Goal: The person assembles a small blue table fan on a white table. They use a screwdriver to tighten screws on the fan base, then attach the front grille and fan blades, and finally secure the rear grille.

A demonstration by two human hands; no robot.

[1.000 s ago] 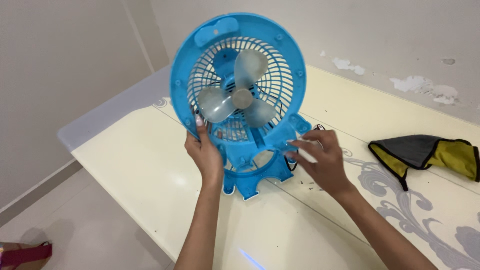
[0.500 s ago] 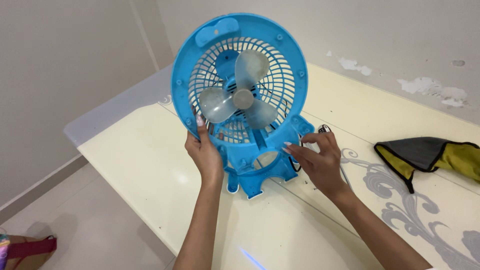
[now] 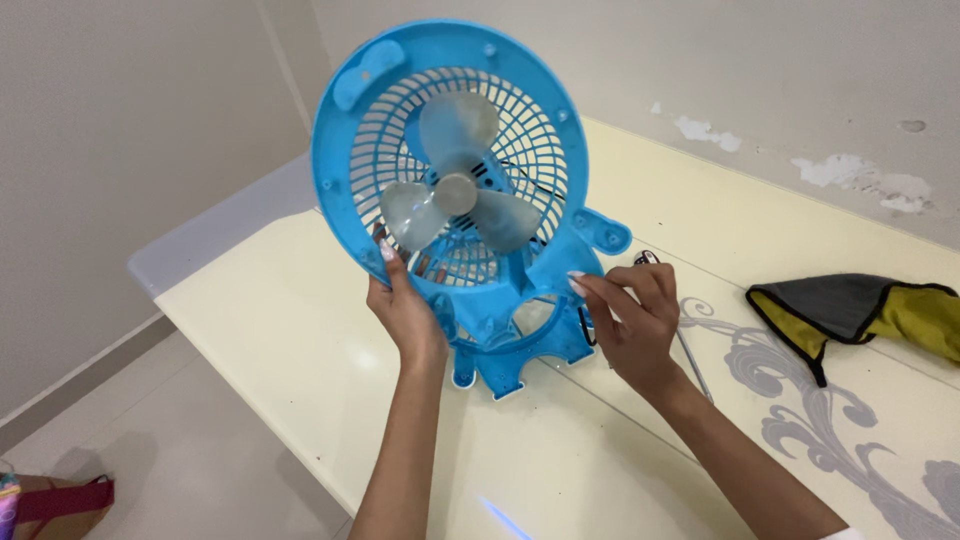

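A round blue plastic fan housing [image 3: 350, 130] with a grille and a grey three-blade propeller [image 3: 452, 195] stands tilted on its blue base [image 3: 505, 365] on the cream table [image 3: 300, 330]. My left hand [image 3: 405, 310] grips the housing's lower left rim. At the lower right edge of the housing my right hand [image 3: 630, 320] pinches the rim, where a black wire [image 3: 585, 330] hangs beside the base.
A grey and yellow cloth [image 3: 860, 310] lies on the table at the right, beyond a grey swirl pattern [image 3: 790, 400]. A thin metal tool [image 3: 690, 360] rests behind my right wrist. The wall [image 3: 800, 90] runs behind; a bag [image 3: 60, 495] sits on the floor at lower left.
The fan is held much the same while the view has shifted slightly. My right hand's fingers have moved a little along the housing's lower right edge.
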